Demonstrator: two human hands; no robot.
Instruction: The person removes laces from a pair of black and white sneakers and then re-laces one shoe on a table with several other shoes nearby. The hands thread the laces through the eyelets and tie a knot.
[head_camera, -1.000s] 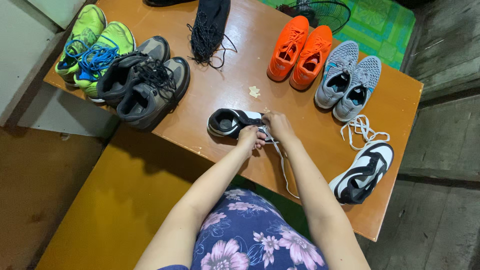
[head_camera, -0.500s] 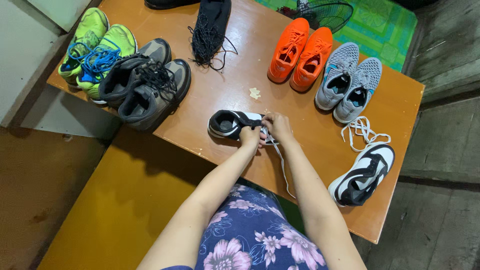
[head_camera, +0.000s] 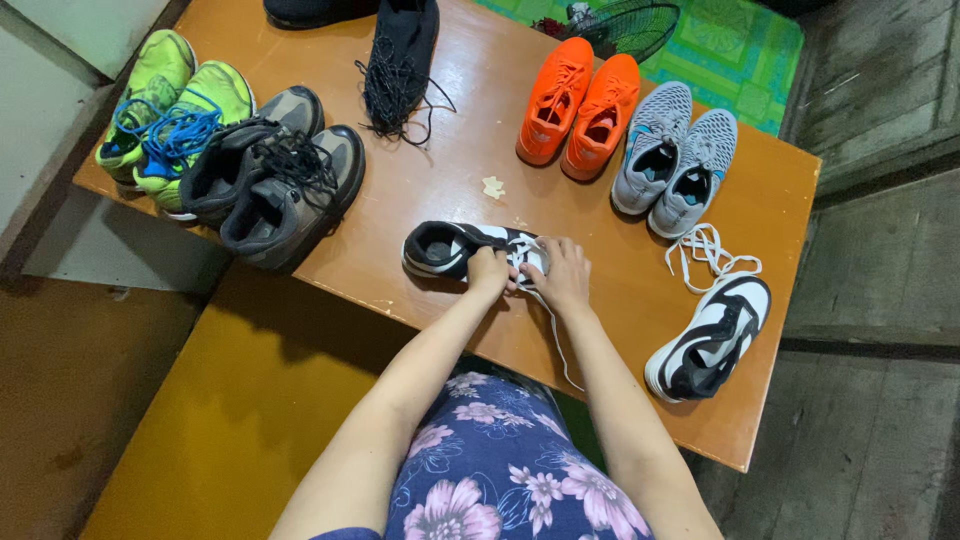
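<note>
Both hands meet over the toe end of a black-and-white sneaker lying on its side near the front edge of the wooden tabletop; that end of the shoe is hidden under them. The left hand has its fingers curled shut on the shoe's laced part, and the right hand rests just beside it with fingers bent down onto the same spot, though what exactly they pinch cannot be made out. A white lace trails from under the hands toward the tabletop's front edge and past it. The shoe's mate lies well apart to the right, with one loose white lace bunched just above it. Counted: two black-and-white sneakers, two orange ones, two grey mesh ones, two dark grey-brown ones, two lime-green ones with blue laces. A black shoe with frayed laces is cut off by the top edge, as is a dark shape beside it. A small pale scrap lies mid-table.
</note>
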